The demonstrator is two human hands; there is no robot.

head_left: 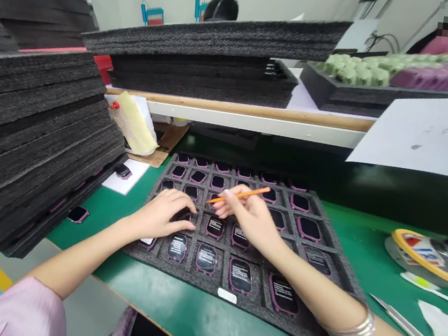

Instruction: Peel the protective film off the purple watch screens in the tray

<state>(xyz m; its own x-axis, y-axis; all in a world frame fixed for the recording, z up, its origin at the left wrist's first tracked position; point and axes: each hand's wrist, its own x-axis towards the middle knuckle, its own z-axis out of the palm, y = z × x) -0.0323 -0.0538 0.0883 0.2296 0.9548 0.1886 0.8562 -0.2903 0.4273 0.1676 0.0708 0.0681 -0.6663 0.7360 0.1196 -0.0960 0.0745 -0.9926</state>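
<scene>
Right hand point(248, 219) pinching orange pencil point(241, 196), tip above watch rows. Left hand point(161, 217) beside it, apart; fingers point(189, 205) curled over pink-cased smartwatch point(182, 216), grip unclear. Watches sit in cells of grey foam tray point(303, 328) on green table point(199, 316); stacked foam sheets point(28, 140) at left.

Two hands point(164, 216) point(248, 219), one orange pencil point(241, 196)

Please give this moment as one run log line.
left hand: over black-screened, purple-framed watch | right hand: pinching slim orange pencil | under both: dark grey foam tray
</scene>
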